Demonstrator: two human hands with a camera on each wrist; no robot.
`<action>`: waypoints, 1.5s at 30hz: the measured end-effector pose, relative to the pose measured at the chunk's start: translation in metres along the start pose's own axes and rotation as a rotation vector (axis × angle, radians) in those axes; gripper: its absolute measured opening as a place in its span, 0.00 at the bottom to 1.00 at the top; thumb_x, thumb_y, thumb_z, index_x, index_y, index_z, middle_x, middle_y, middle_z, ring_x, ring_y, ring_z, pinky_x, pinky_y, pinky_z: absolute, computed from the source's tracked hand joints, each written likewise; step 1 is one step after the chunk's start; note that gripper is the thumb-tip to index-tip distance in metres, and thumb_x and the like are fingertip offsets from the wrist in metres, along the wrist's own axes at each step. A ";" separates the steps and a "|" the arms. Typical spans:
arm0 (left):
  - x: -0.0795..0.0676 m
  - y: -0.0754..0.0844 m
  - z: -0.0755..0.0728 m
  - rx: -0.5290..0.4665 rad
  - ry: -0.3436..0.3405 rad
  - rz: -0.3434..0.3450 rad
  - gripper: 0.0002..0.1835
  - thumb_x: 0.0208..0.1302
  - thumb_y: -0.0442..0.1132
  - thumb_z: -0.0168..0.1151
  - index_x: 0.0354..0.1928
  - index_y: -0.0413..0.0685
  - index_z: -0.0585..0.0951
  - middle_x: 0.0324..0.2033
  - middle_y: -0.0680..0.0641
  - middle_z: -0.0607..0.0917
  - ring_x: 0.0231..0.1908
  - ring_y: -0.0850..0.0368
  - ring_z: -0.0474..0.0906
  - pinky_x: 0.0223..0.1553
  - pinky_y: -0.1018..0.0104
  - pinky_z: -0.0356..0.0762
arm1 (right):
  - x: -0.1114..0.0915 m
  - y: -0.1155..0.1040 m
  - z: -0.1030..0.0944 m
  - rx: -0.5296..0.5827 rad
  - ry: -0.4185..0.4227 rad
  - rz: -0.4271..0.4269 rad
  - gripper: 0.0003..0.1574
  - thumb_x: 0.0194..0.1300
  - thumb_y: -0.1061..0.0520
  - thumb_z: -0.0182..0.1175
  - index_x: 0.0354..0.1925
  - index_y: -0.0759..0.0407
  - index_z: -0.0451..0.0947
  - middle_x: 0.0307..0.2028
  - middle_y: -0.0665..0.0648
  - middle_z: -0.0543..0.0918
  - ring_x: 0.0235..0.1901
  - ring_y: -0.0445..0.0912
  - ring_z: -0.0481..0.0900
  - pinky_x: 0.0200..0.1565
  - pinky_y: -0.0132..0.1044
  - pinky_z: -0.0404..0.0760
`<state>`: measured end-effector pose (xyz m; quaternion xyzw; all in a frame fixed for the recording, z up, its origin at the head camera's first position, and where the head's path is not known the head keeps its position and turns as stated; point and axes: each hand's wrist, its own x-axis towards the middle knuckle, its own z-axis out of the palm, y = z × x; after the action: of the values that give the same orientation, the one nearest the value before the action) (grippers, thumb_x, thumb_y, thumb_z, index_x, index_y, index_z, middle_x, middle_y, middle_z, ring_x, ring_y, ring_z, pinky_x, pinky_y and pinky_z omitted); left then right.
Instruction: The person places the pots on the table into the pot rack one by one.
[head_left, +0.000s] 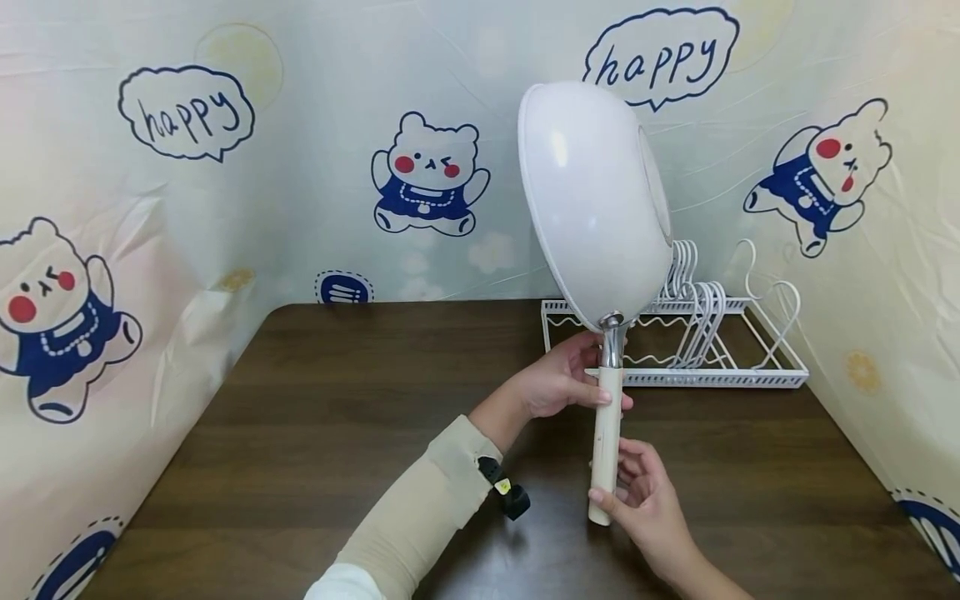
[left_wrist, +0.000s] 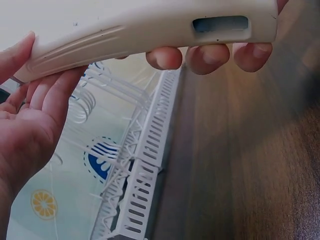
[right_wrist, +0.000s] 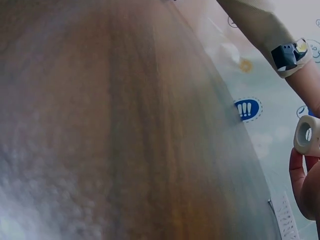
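A white frying pan [head_left: 592,200] is held up with its bowl on top and its handle [head_left: 607,442] pointing down. Its rounded outer side shows in the head view, while the inside is hidden. My left hand [head_left: 558,379] grips the upper handle, just below the metal neck [head_left: 612,343]. Lower down, my right hand [head_left: 648,504] pinches the handle's end between thumb and fingers. In the left wrist view a hanging slot [left_wrist: 220,25] shows in the handle, with the right hand's fingertips [left_wrist: 210,56] along its edge. The right wrist view catches only the handle's hollow end [right_wrist: 307,135].
Behind the pan, a white wire dish rack [head_left: 712,377] stands at the back right of the brown wooden table [head_left: 360,400]. The pan overlaps its left part in the head view. A curtain [head_left: 315,167] with printed bears surrounds the table's back and sides.
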<state>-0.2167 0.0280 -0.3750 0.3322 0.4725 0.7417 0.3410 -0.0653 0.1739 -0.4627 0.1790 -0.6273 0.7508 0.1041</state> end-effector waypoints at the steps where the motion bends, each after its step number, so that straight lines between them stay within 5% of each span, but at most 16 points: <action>1: 0.001 -0.001 0.000 0.003 0.011 -0.008 0.41 0.55 0.10 0.51 0.69 0.41 0.56 0.45 0.41 0.71 0.38 0.47 0.86 0.46 0.44 0.79 | 0.000 0.001 -0.001 0.001 -0.009 0.000 0.37 0.53 0.83 0.59 0.59 0.74 0.58 0.49 0.56 0.81 0.48 0.45 0.80 0.45 0.35 0.82; 9: 0.008 -0.011 0.003 0.018 0.165 -0.085 0.36 0.54 0.10 0.54 0.60 0.44 0.60 0.40 0.45 0.71 0.41 0.34 0.83 0.40 0.51 0.83 | 0.003 0.006 -0.008 -0.036 -0.076 0.006 0.36 0.57 0.81 0.58 0.61 0.74 0.56 0.48 0.55 0.83 0.50 0.47 0.80 0.47 0.32 0.80; 16: 0.014 -0.022 0.007 0.055 0.266 -0.164 0.37 0.52 0.10 0.58 0.61 0.43 0.62 0.38 0.44 0.70 0.44 0.29 0.80 0.38 0.52 0.84 | 0.002 0.008 -0.012 -0.063 -0.069 0.119 0.36 0.58 0.78 0.60 0.60 0.76 0.55 0.47 0.61 0.83 0.49 0.47 0.82 0.46 0.32 0.80; 21: 0.016 -0.032 0.008 0.128 0.290 -0.195 0.37 0.48 0.10 0.62 0.58 0.43 0.64 0.34 0.46 0.73 0.36 0.41 0.85 0.34 0.55 0.84 | -0.002 0.010 -0.013 -0.046 -0.081 0.233 0.37 0.60 0.75 0.60 0.61 0.75 0.53 0.48 0.64 0.82 0.48 0.48 0.82 0.46 0.33 0.81; 26: 0.015 -0.036 0.010 0.233 0.310 -0.224 0.39 0.44 0.13 0.68 0.59 0.42 0.65 0.32 0.47 0.76 0.30 0.55 0.79 0.29 0.63 0.82 | -0.004 0.013 -0.011 -0.010 -0.083 0.294 0.37 0.60 0.74 0.61 0.61 0.75 0.52 0.48 0.64 0.81 0.47 0.48 0.82 0.46 0.34 0.81; 39: 0.013 -0.045 0.005 0.222 0.330 -0.325 0.37 0.48 0.12 0.65 0.58 0.42 0.65 0.32 0.44 0.77 0.31 0.45 0.86 0.30 0.56 0.84 | -0.004 0.020 -0.010 0.008 -0.130 0.397 0.38 0.60 0.71 0.63 0.59 0.74 0.50 0.48 0.71 0.79 0.46 0.48 0.82 0.45 0.36 0.82; 45: 0.011 -0.047 0.003 0.210 0.324 -0.341 0.36 0.49 0.13 0.64 0.58 0.43 0.64 0.34 0.43 0.76 0.33 0.43 0.86 0.31 0.54 0.84 | 0.000 0.018 -0.012 -0.091 -0.149 0.435 0.37 0.59 0.70 0.65 0.59 0.75 0.55 0.49 0.74 0.78 0.43 0.47 0.81 0.44 0.36 0.81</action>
<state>-0.2115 0.0537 -0.4154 0.1581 0.6444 0.6640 0.3447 -0.0735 0.1826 -0.4806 0.0899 -0.6901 0.7113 -0.0989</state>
